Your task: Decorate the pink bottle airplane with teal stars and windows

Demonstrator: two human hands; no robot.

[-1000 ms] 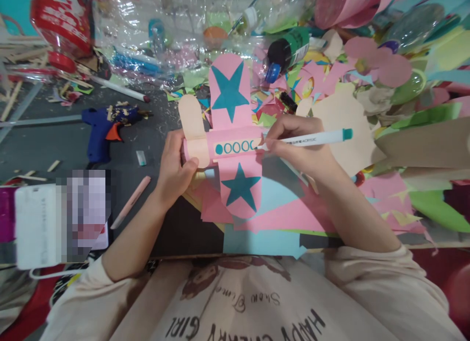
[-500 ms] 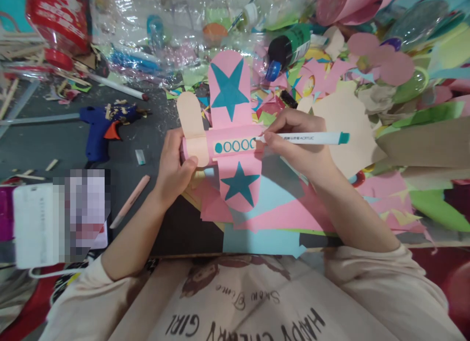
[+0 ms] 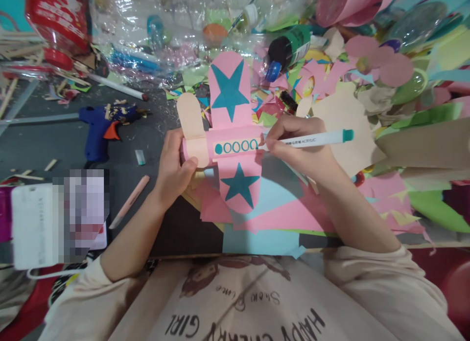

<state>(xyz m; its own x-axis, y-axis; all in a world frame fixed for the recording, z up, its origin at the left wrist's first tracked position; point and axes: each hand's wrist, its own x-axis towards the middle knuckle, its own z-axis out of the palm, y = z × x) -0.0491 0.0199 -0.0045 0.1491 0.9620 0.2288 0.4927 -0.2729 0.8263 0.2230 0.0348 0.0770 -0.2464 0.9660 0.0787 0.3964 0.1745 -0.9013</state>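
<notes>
A pink paper airplane (image 3: 235,135) with teal stars on its two wings lies over the table's middle. My left hand (image 3: 176,167) is closed around its tail end, beside the beige tail fin (image 3: 190,117). My right hand (image 3: 299,147) pinches a white marker with a teal cap (image 3: 316,139), its tip touching the right end of a cream strip on the fuselage. That strip (image 3: 235,147) carries one filled teal dot and several drawn teal circles.
A blue glue gun (image 3: 105,128) lies left of the plane, a pink stick (image 3: 130,201) below it. Coloured paper scraps (image 3: 293,211) cover the table's right half. A dark bottle with a blue cap (image 3: 286,50), plastic bottles and a white box (image 3: 35,226) surround the work.
The last circle on the strip, half drawn earlier, is now closed. The marker tip has shifted slightly right; my left hand stays on the tail.
</notes>
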